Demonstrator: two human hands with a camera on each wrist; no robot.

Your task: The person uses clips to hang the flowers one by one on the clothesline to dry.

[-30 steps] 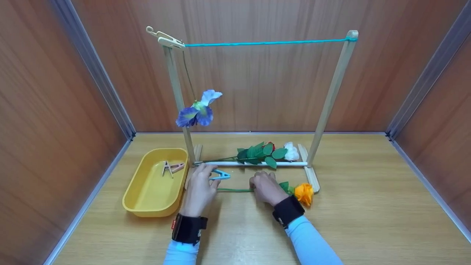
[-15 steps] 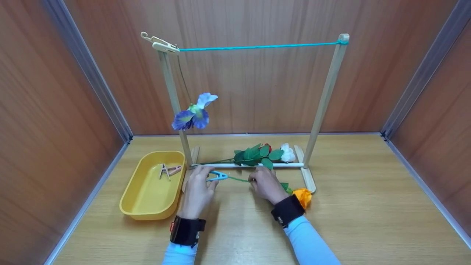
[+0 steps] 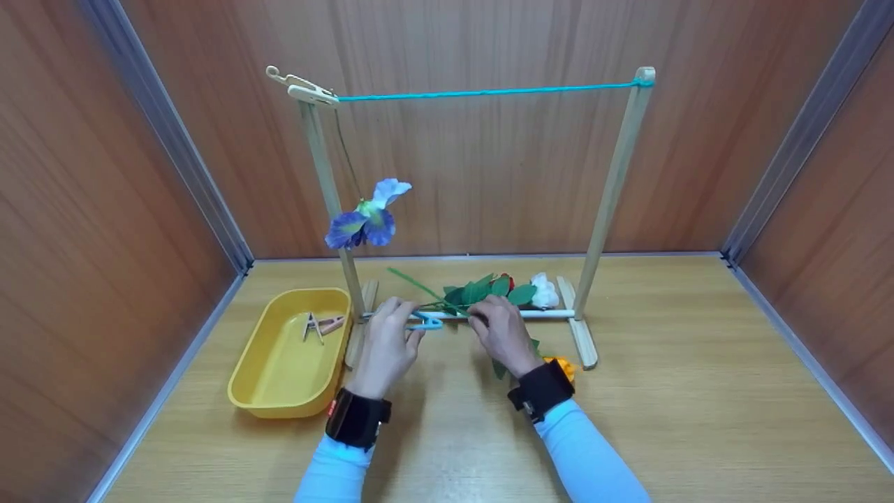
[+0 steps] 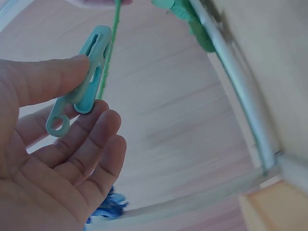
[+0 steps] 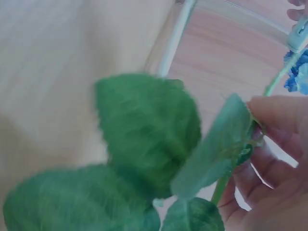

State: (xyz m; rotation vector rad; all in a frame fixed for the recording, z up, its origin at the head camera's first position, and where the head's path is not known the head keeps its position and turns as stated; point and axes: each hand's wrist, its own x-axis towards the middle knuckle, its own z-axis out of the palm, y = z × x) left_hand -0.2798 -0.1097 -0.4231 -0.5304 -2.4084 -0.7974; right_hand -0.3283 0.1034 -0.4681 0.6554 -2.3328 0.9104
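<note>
My left hand (image 3: pixel 383 353) pinches a light blue clothespin (image 4: pixel 87 72) between thumb and fingers, its hooked end toward the palm in the left wrist view. With my right hand (image 3: pixel 506 332) I grip the green stem (image 3: pixel 419 285) of an orange rose (image 3: pixel 561 368), partly hidden behind the wrist. The stem's bare end points up and left, past the clothespin. Large green leaves (image 5: pixel 149 127) fill the right wrist view. A blue-purple iris (image 3: pixel 370 220) hangs head down from a cream clothespin (image 3: pixel 312 92) at the left end of the turquoise cord (image 3: pixel 482 92).
Two wooden posts, left (image 3: pixel 323 168) and right (image 3: pixel 614 195), hold the cord. Behind my hands a red rose (image 3: pixel 508 282) and a white flower (image 3: pixel 545 291) lie by the white crossbar (image 3: pixel 545 314). A yellow tray (image 3: pixel 286 377) at left holds small pinkish clothespins (image 3: pixel 325 325).
The right hand has lifted the orange rose's stem, swinging its bare end up and left. The left hand has moved slightly forward and right with the blue clothespin. The head view has shifted slightly.
</note>
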